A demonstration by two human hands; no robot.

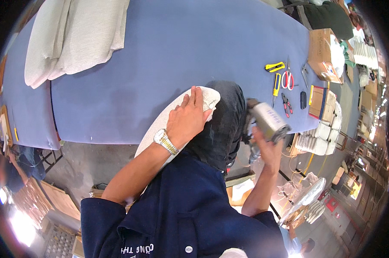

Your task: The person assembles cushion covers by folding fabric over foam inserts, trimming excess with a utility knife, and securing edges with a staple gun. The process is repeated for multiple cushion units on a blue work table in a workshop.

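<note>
My left hand [188, 114] lies over a light grey fabric-covered panel [155, 124], its fingers stretched toward the far end. Loose fabric is bunched at that end, by the fingertips and thumb. The panel slants across my lap beside the dark trousers [218, 133], and my left forearm hides part of it. Right of the knee, my right hand [267, 148] grips a grey and black staple gun [269, 120], blurred by motion and held clear of the panel.
On the blue-topped table [160, 47] lie grey fabric pieces [89, 32], a yellow box cutter [275, 67], red-handled scissors [287, 79], a screwdriver [276, 88] and pliers [286, 105]. A cardboard box [321, 53] stands at right. Thin hose [291, 161] hangs below the table's right side.
</note>
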